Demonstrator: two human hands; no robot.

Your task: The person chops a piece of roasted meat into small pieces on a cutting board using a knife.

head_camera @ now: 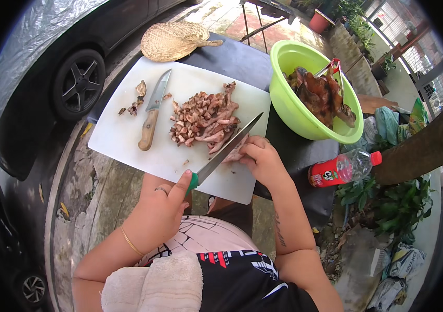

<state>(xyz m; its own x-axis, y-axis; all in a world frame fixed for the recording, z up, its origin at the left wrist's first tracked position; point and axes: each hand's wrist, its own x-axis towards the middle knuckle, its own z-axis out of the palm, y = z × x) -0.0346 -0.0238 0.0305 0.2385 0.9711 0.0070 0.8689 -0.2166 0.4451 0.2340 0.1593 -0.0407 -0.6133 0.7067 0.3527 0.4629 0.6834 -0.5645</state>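
My left hand (163,208) grips the green handle (193,183) of a large kitchen knife, its blade (229,150) slanting up and to the right over a white cutting board (116,132). With bent fingers, my right hand (258,156) presses a strip of cooked meat (235,153) onto the board beside the blade. Left of and beyond the blade lies a heap of chopped meat (196,117), with longer strips (219,123) on its right side. A smaller wooden-handled knife (153,111) rests to the left, near some scraps (132,107).
A green plastic basin (303,126) holds roasted meat (317,97) and red-handled tongs (335,68). Beyond the board lies a woven hand fan (174,41). A plastic bottle (344,168) lies right of the dark table (303,156). A parked car (46,50) stands left.
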